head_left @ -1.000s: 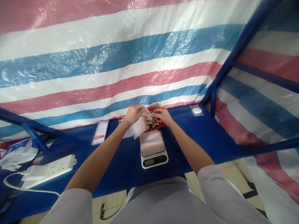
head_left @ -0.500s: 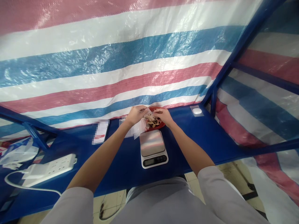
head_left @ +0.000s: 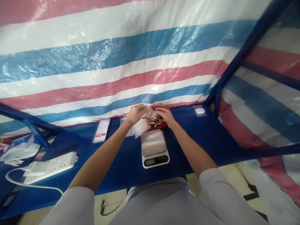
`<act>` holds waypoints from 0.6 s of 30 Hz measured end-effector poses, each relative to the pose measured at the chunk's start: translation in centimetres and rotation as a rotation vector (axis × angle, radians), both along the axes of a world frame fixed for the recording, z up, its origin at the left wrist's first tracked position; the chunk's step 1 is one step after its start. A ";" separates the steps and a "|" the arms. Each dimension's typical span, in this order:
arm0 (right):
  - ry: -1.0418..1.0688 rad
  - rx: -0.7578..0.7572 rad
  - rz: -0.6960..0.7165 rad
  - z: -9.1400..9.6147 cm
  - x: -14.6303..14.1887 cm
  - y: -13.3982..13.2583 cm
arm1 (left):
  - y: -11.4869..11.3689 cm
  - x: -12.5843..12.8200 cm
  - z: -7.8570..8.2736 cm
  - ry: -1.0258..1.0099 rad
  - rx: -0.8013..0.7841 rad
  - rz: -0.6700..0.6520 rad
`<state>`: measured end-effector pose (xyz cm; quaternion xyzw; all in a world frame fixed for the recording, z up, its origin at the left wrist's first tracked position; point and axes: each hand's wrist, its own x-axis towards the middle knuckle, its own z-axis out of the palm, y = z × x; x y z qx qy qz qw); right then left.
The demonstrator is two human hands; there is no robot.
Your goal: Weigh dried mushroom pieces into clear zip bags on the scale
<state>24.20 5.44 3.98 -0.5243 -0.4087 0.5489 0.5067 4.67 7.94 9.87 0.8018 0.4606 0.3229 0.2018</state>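
My left hand (head_left: 136, 114) is closed on the edge of a clear plastic bag (head_left: 149, 111), which is held over the left part of a red plate (head_left: 165, 124). Pale and dark dried slices (head_left: 155, 120) lie heaped on that plate. Over its right side is my right hand (head_left: 166, 115), fingers bent together close to the bag and the slices; what they grip is too small to make out. More clear bags (head_left: 140, 127) lie below my left hand. Just in front of the plate stands a white kitchen scale (head_left: 154, 144) with a shiny top.
A phone (head_left: 102, 130) lies left of the bags on the blue table (head_left: 199, 137). Farther left is a white power strip (head_left: 53, 165) with its cable. A round white object on clear plastic (head_left: 199, 111) sits at the back right. Striped sheeting (head_left: 117, 68) hangs behind.
My right hand has shifted slightly right, and the gap between my hands has widened a little. More of the slices shows now. The whole view has tilted slightly.
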 end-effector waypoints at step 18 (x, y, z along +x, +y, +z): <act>-0.196 0.299 -0.055 -1.9 -0.1 -0.2 | -0.2 0.8 0.0 -0.041 0.031 0.052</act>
